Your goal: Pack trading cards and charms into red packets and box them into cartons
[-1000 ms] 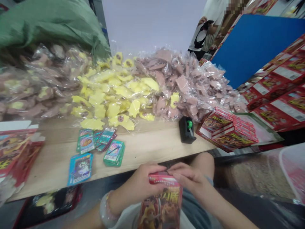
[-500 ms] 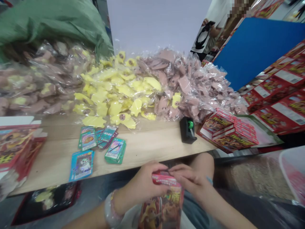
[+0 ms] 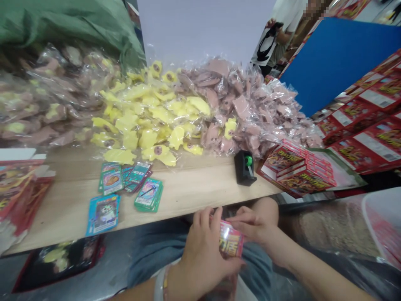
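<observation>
Over the lap (image 3: 258, 265), in the head view, the red box (image 3: 231, 242) sits on the near side of the table (image 3: 194, 184). The left hand (image 3: 202, 255) wraps it, thumb across its front; the right hand (image 3: 255, 223) has bent fingers at its top corner, whether pinching I cannot tell. A loosened left grip could drop the box; hard squeezing could dent it.

Pale wristbands (image 3: 159, 288), blue legwear (image 3: 150, 261) and a whitish top (image 3: 243, 292) are worn
</observation>
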The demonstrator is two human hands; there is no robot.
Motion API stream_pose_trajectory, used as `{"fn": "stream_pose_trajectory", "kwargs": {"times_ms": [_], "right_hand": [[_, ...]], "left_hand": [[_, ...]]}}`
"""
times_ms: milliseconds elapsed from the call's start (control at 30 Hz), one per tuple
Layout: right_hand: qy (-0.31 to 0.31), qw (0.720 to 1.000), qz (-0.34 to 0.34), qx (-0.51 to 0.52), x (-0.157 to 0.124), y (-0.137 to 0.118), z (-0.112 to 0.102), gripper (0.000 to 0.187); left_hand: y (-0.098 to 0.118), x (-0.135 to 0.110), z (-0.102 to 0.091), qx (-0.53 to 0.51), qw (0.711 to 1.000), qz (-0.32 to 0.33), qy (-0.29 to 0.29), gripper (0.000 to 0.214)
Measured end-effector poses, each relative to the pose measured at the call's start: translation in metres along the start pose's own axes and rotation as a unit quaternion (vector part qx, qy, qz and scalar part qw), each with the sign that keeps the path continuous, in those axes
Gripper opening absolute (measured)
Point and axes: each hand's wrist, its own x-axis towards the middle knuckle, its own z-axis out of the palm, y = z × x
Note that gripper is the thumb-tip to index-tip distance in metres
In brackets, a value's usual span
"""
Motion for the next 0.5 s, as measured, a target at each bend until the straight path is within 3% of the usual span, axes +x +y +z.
{"fn": "stream_pose_trajectory", "kwargs": {"times_ms": [133,233,300,400,467,500], "right_hand": [[-0.05,0.986,-0.09,-0.13,0.0,0.007,-0.006,0.04],[-0.083,0.968,-0.149,-0.184,-0.005,0.008,-0.005,0.035],[-0.074,0.955,-0.217,-0.186,-0.012,0.005,0.001,0.023],[-0.054,0.927,-0.318,-0.191,-0.018,-0.001,0.009,0.027],[0.002,0.92,-0.342,-0.189,-0.012,-0.001,0.001,0.026],[0.063,0.919,-0.344,-0.184,-0.005,0.001,-0.009,0.027]], "left_hand": [[-0.002,0.0,0.001,0.029,0.999,-0.012,0.011,0.087],[-0.008,0.005,-0.019,0.024,1.0,0.004,-0.007,0.07],[-0.01,0.014,-0.044,0.006,0.994,0.055,-0.09,0.045],[-0.003,0.035,-0.085,-0.017,0.952,0.128,-0.277,0.02],[0.007,0.05,-0.106,0.001,0.944,0.159,-0.29,0.019],[0.011,0.058,-0.112,0.024,0.954,0.171,-0.246,0.018]]}}
